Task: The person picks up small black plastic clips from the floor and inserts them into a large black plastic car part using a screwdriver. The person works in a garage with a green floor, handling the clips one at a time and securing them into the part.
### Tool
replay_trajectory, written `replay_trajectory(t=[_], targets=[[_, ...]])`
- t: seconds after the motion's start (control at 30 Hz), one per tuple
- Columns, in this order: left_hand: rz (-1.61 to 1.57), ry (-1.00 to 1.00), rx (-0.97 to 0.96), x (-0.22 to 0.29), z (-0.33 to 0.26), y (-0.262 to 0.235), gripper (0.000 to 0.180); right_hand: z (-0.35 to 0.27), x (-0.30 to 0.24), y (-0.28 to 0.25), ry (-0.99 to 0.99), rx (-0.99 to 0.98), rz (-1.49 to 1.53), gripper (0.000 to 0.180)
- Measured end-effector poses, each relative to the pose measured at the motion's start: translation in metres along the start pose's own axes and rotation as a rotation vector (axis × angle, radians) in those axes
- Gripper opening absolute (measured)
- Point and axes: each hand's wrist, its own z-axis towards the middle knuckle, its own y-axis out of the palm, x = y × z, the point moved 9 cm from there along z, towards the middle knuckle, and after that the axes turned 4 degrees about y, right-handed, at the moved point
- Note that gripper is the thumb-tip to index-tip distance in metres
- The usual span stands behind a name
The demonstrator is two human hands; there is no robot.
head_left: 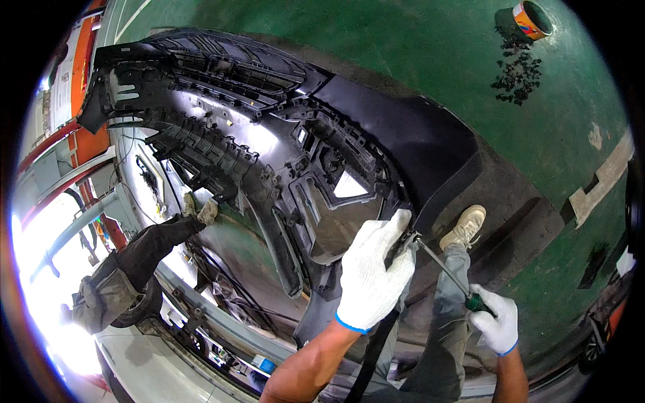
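A large black car bumper (430,134) lies with its inner side up, showing ribs, clips and openings. My left hand (368,275), in a white knit glove with a blue cuff, grips a dark bit of the bumper's near edge between thumb and fingers. In my right hand (497,322), gloved the same way, is the green handle of a screwdriver (451,272). The long metal shaft slants up and left, its tip meeting the dark piece at my left fingertips. Exactly what the tip touches is too small to make out.
Under the bumper lies a dark flat sheet (517,221) on the green floor (430,47). An orange-labelled bucket (532,21) lies tipped at the far right, small black pieces (517,77) spilled beside it. Another person (127,272) is at the left, near car parts. My shoe (463,225) rests beside the bumper.
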Motion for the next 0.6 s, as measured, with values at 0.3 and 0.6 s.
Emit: replay_trajectory(t=[0.3, 0.6], targets=[[0.045, 0.006, 0.018, 0.001, -0.002, -0.001, 0.049, 0.002, -0.035, -0.013, -0.181, 0.029, -0.12, 0.065], [0.102, 0.054, 0.028, 0.003, -0.005, -0.002, 0.05, -0.006, -0.05, -0.022, -0.167, 0.056, -0.316, 0.062]])
